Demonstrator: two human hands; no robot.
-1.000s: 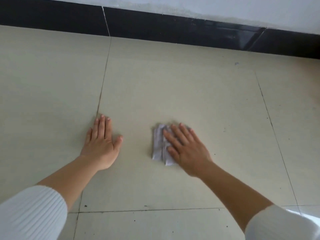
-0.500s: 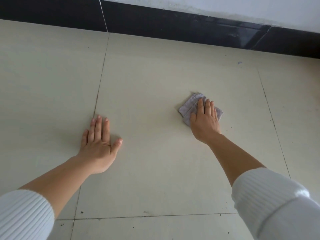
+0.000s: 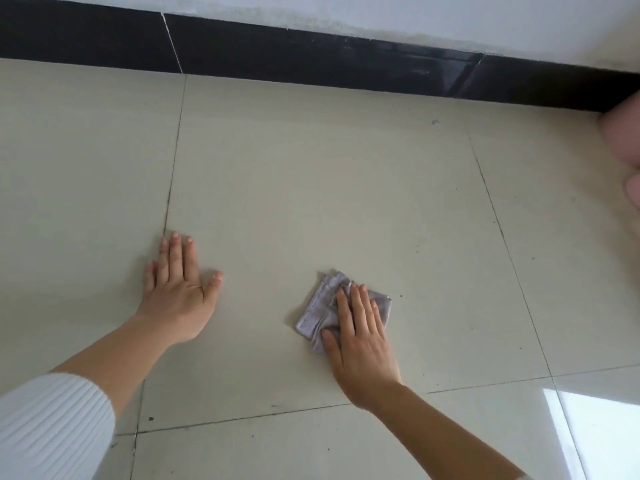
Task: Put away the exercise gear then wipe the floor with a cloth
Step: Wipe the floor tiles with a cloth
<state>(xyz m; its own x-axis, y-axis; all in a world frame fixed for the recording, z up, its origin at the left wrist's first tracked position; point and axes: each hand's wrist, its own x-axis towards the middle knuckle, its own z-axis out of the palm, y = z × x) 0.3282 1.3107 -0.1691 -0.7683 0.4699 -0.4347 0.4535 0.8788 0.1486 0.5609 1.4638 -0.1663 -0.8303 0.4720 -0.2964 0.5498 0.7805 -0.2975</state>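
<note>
A small folded grey cloth (image 3: 320, 311) lies flat on the cream tiled floor (image 3: 311, 188), a little right of the middle. My right hand (image 3: 362, 336) presses down on it, palm flat and fingers stretched over its right half. My left hand (image 3: 180, 292) rests flat on the tile to the left, fingers apart and empty, its fingertips at a grout line. Both forearms are bare with white ribbed sleeves pushed up.
A black skirting board (image 3: 311, 60) runs along the far wall under white plaster. A pink rounded object (image 3: 623, 133) shows at the right edge, cut off by the frame. Small dark specks dot the tiles. A bright patch of light (image 3: 599, 427) lies at the lower right.
My right hand has slid the cloth back toward me and slightly left, from the far side of the tile to its near part. My left hand has stayed planted.
</note>
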